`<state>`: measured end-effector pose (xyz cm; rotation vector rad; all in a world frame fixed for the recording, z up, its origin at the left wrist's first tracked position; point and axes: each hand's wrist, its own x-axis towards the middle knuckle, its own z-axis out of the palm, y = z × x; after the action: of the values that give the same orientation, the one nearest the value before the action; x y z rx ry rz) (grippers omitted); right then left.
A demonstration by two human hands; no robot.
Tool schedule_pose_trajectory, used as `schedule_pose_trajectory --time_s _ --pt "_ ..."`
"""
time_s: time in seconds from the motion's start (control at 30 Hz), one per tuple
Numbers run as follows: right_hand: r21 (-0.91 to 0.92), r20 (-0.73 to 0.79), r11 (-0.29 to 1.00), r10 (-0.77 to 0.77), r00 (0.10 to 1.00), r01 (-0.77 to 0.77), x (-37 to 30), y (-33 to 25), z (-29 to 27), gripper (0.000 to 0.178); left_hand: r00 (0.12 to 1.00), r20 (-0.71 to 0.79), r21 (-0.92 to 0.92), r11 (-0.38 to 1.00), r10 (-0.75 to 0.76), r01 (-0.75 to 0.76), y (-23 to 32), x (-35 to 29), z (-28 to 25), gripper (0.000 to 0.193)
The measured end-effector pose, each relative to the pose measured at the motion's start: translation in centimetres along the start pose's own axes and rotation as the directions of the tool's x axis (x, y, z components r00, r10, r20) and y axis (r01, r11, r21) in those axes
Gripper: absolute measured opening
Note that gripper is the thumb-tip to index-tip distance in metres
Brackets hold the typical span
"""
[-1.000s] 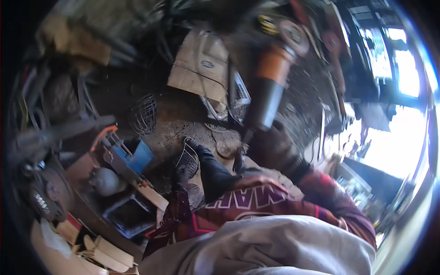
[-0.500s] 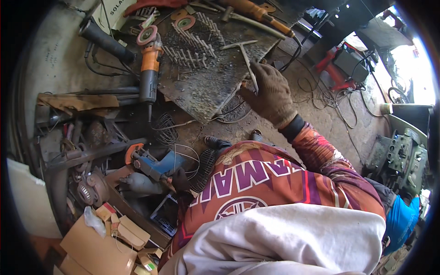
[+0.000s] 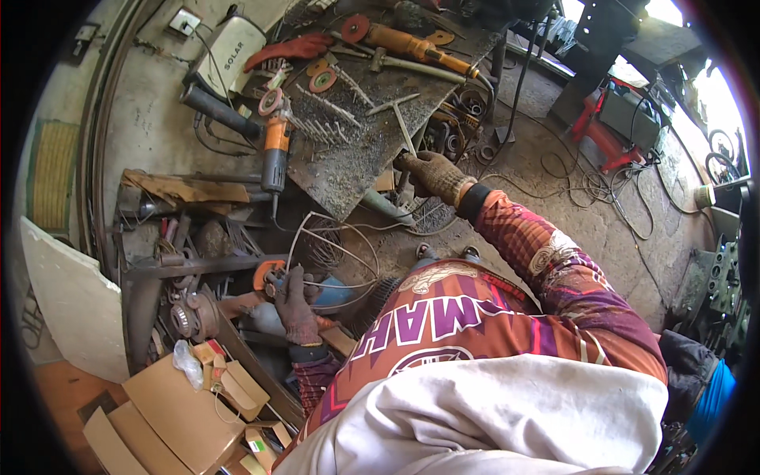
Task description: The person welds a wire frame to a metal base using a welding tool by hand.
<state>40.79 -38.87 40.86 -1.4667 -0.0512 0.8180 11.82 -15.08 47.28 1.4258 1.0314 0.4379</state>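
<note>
My left hand (image 3: 299, 310), in a dark work glove, is closed around the edge of a round wire frame (image 3: 296, 240) with cross bars, held up at the left of my body. In my brown-gloved right hand (image 3: 434, 176) is the lower handle of a T-shaped chipping hammer (image 3: 405, 129); its thin head lies over the near right part of the metal worktable (image 3: 342, 178). On the tabletop, an orange and grey angle grinder (image 3: 275, 150) lies left of rows of short metal rods (image 3: 317, 131) and scattered grit.
A second orange grinder (image 3: 412, 46), a hammer (image 3: 423, 70) and a red glove (image 3: 289, 50) lie at the table's far side. Cables (image 3: 609, 186) coil over the floor at right, by a red machine (image 3: 598, 134). Cardboard boxes (image 3: 186, 404) stand lower left.
My left hand has risen into plain view with the wire frame lifted higher. My right hand and the chipping hammer have shifted down and left, as the view turned.
</note>
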Motion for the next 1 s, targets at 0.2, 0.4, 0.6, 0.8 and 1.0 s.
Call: schedule_pose_trajectory --time_s 0.2,0.4,0.6,0.8,1.0 --pt "-0.096 -0.074 0.988 -0.128 0.989 0.121 -3.0 -2.0 -1.0 0.044 0.985 -0.026 -0.030 0.985 0.169 -0.169 6.1 -2.5 0.9 0.020" --pt "0.120 -0.122 0.965 -0.217 0.968 0.232 -1.8 -4.6 -3.9 0.033 0.974 -0.049 -0.231 0.947 0.219 -0.224 8.3 -1.2 -2.6 0.018" --pt "0.009 -0.360 0.950 -0.287 0.888 0.311 2.8 -9.5 -8.7 0.028 0.955 -0.060 -0.348 0.891 0.289 -0.292 7.4 1.6 -1.2 0.023" --pt "-0.592 -0.124 0.645 -0.666 0.736 0.484 7.6 -10.1 -16.6 0.027 0.972 -0.103 -0.407 0.882 0.211 -0.235 7.0 2.0 0.6 0.019" --pt "-0.847 -0.230 0.520 -0.554 0.800 0.116 9.8 -13.3 -19.5 0.029 0.981 -0.099 -0.433 0.881 0.164 -0.191 7.1 2.7 1.3 0.026"
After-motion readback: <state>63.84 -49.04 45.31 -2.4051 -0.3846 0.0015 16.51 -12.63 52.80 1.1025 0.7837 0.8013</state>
